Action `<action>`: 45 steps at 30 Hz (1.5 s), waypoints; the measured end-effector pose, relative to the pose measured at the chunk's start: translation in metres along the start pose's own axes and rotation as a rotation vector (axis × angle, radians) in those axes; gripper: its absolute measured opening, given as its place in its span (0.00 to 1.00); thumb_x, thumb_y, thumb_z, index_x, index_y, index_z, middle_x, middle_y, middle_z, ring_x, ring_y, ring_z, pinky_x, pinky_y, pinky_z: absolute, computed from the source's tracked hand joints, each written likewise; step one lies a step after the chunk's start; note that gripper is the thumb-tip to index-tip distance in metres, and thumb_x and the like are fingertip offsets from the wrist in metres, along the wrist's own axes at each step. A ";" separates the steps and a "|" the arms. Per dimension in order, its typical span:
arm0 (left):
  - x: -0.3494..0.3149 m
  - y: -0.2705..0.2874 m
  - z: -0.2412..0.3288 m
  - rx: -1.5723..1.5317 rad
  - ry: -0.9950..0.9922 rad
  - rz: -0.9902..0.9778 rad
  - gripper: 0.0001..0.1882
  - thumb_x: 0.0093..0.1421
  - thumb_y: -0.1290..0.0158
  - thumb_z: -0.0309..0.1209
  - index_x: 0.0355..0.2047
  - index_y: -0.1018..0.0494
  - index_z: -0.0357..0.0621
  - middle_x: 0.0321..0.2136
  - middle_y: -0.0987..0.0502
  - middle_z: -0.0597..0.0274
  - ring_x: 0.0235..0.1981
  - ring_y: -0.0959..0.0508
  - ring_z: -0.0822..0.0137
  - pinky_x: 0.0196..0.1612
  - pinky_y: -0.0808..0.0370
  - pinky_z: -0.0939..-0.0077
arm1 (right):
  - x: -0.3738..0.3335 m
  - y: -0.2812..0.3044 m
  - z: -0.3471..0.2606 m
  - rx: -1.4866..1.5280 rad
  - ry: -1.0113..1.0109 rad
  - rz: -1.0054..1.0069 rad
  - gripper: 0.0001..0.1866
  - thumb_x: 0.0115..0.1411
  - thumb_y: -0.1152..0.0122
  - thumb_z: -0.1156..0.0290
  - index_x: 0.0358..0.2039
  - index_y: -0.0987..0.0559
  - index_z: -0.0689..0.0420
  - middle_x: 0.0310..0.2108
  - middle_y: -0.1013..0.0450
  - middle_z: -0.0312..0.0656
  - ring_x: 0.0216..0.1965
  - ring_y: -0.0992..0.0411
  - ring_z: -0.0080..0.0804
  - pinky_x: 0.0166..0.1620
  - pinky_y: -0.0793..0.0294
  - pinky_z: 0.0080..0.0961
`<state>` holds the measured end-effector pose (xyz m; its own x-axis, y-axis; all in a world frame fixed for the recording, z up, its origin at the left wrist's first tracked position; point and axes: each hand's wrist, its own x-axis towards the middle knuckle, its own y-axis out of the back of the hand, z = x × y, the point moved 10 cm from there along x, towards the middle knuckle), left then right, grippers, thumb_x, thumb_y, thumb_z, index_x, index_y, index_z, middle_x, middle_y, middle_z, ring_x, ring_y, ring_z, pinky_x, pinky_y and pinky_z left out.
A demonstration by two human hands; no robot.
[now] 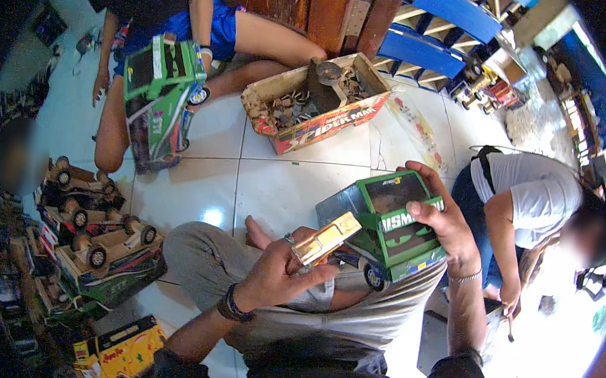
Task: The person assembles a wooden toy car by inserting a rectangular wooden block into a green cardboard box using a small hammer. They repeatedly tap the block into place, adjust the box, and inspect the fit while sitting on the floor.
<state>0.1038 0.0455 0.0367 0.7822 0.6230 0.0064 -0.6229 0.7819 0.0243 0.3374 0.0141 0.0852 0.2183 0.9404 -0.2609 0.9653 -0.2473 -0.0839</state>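
Note:
My right hand (445,220) grips a green toy truck (406,228) by its cab end, thumb on the front and fingers over the top edge. The truck has dark windows and a black wheel underneath, and is tilted above my lap. Closed in my left hand (276,275) is a shiny gold-coloured tool shaped like a staple gun (327,240). It points up toward the truck's side. From this view I cannot tell whether the two touch.
Ahead, a wooden box (315,109) of small scraps stands on white tiles (205,182). A seated person holds another green truck (158,101). Upturned toy trucks (95,245) and a yellow one (119,352) lie left. Another person (527,205) bends at right; blue slatted panels (426,36) stand behind.

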 end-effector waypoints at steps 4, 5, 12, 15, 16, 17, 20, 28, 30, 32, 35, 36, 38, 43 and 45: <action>0.023 0.009 0.007 0.192 -0.076 -0.024 0.21 0.56 0.31 0.36 0.45 0.24 0.38 0.36 0.19 0.58 0.36 0.18 0.66 0.39 0.24 0.73 | 0.006 -0.001 0.000 0.031 -0.025 -0.015 0.46 0.52 0.26 0.66 0.68 0.39 0.60 0.63 0.35 0.45 0.63 0.35 0.36 0.65 0.38 0.29; 0.028 0.012 0.006 0.197 -0.095 -0.032 0.21 0.55 0.30 0.35 0.44 0.24 0.38 0.36 0.19 0.57 0.35 0.18 0.64 0.38 0.23 0.72 | 0.008 -0.001 0.001 0.039 -0.030 -0.016 0.47 0.52 0.26 0.66 0.68 0.40 0.60 0.64 0.36 0.46 0.63 0.36 0.37 0.66 0.39 0.29; 0.046 0.024 -0.004 0.291 -0.215 -0.058 0.15 0.51 0.36 0.28 0.39 0.25 0.42 0.33 0.22 0.55 0.38 0.19 0.53 0.42 0.23 0.62 | 0.014 -0.001 0.010 0.079 -0.078 0.042 0.55 0.44 0.22 0.60 0.69 0.42 0.61 0.67 0.41 0.49 0.66 0.39 0.39 0.68 0.43 0.33; 0.054 0.021 -0.003 0.251 -0.285 -0.093 0.17 0.49 0.36 0.26 0.39 0.26 0.42 0.33 0.22 0.56 0.37 0.19 0.53 0.41 0.23 0.61 | 0.018 -0.001 0.009 0.044 -0.073 0.065 0.57 0.42 0.21 0.58 0.69 0.42 0.62 0.68 0.41 0.50 0.67 0.39 0.40 0.69 0.44 0.34; 0.055 0.020 -0.001 0.236 -0.308 -0.091 0.17 0.49 0.37 0.26 0.40 0.26 0.42 0.33 0.23 0.56 0.36 0.20 0.53 0.41 0.23 0.61 | 0.019 -0.001 0.009 0.037 -0.070 0.069 0.57 0.42 0.21 0.58 0.69 0.42 0.62 0.68 0.41 0.50 0.67 0.39 0.40 0.69 0.44 0.34; 0.056 0.019 -0.001 0.219 -0.326 -0.086 0.17 0.49 0.37 0.26 0.40 0.26 0.42 0.32 0.23 0.56 0.36 0.20 0.53 0.41 0.23 0.61 | 0.020 -0.001 0.008 0.031 -0.068 0.069 0.57 0.42 0.22 0.58 0.69 0.42 0.62 0.68 0.40 0.50 0.67 0.39 0.40 0.69 0.44 0.34; 0.056 0.018 -0.005 0.228 -0.306 -0.093 0.16 0.49 0.37 0.26 0.40 0.26 0.42 0.32 0.23 0.56 0.35 0.20 0.52 0.40 0.24 0.60 | 0.020 -0.001 0.009 0.040 -0.083 0.103 0.57 0.42 0.22 0.57 0.69 0.42 0.62 0.67 0.40 0.50 0.67 0.39 0.40 0.69 0.43 0.34; 0.059 0.021 -0.008 0.185 -0.305 -0.145 0.18 0.51 0.36 0.31 0.42 0.26 0.41 0.32 0.23 0.56 0.35 0.21 0.53 0.39 0.24 0.60 | 0.023 -0.004 0.007 0.011 -0.094 0.073 0.57 0.43 0.22 0.57 0.69 0.43 0.63 0.67 0.40 0.49 0.67 0.39 0.40 0.69 0.43 0.34; 0.059 0.022 -0.003 0.208 -0.354 -0.133 0.18 0.52 0.36 0.32 0.42 0.26 0.41 0.32 0.23 0.57 0.35 0.21 0.54 0.39 0.24 0.60 | 0.023 -0.003 0.008 0.016 -0.098 0.080 0.57 0.43 0.22 0.56 0.69 0.43 0.63 0.67 0.40 0.49 0.67 0.38 0.40 0.69 0.43 0.34; 0.060 0.022 -0.004 0.257 -0.336 -0.145 0.18 0.53 0.35 0.33 0.41 0.26 0.41 0.32 0.23 0.58 0.35 0.21 0.54 0.38 0.24 0.60 | 0.023 -0.003 0.007 0.010 -0.102 0.085 0.56 0.43 0.23 0.56 0.69 0.42 0.62 0.67 0.40 0.49 0.67 0.38 0.40 0.69 0.43 0.34; 0.062 0.023 -0.005 0.268 -0.298 -0.141 0.19 0.51 0.32 0.33 0.39 0.25 0.40 0.33 0.22 0.56 0.35 0.21 0.52 0.39 0.24 0.60 | 0.024 -0.004 0.006 -0.005 -0.094 0.081 0.56 0.43 0.23 0.56 0.69 0.42 0.62 0.67 0.40 0.49 0.67 0.38 0.41 0.69 0.42 0.34; 0.062 0.023 -0.006 0.274 -0.283 -0.143 0.19 0.50 0.31 0.34 0.39 0.25 0.40 0.33 0.21 0.56 0.35 0.21 0.51 0.39 0.25 0.60 | 0.023 -0.005 0.005 -0.008 -0.095 0.084 0.56 0.43 0.23 0.57 0.69 0.42 0.62 0.67 0.40 0.49 0.67 0.38 0.40 0.69 0.42 0.34; 0.062 0.023 -0.002 0.269 -0.316 -0.160 0.18 0.51 0.32 0.33 0.39 0.25 0.40 0.32 0.22 0.55 0.34 0.21 0.51 0.39 0.25 0.60 | 0.023 -0.006 0.005 -0.013 -0.100 0.089 0.56 0.43 0.23 0.57 0.69 0.42 0.61 0.67 0.40 0.49 0.67 0.38 0.40 0.69 0.41 0.34; 0.065 0.020 -0.007 0.232 -0.292 -0.170 0.15 0.53 0.34 0.33 0.35 0.26 0.40 0.31 0.23 0.55 0.31 0.23 0.52 0.37 0.26 0.61 | 0.022 -0.008 0.004 -0.025 -0.104 0.084 0.56 0.43 0.23 0.55 0.69 0.42 0.61 0.68 0.40 0.49 0.67 0.38 0.40 0.68 0.41 0.35; 0.067 0.017 -0.011 0.205 -0.278 -0.188 0.13 0.53 0.35 0.34 0.33 0.25 0.40 0.29 0.23 0.56 0.29 0.23 0.53 0.34 0.26 0.62 | 0.022 -0.008 0.004 -0.023 -0.101 0.085 0.56 0.44 0.23 0.55 0.69 0.42 0.61 0.68 0.40 0.49 0.67 0.38 0.40 0.68 0.41 0.35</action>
<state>0.1455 0.1007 0.0264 0.8731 0.4169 0.2528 -0.4752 0.8437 0.2499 0.3343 0.0359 0.0764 0.2850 0.8876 -0.3618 0.9473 -0.3185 -0.0353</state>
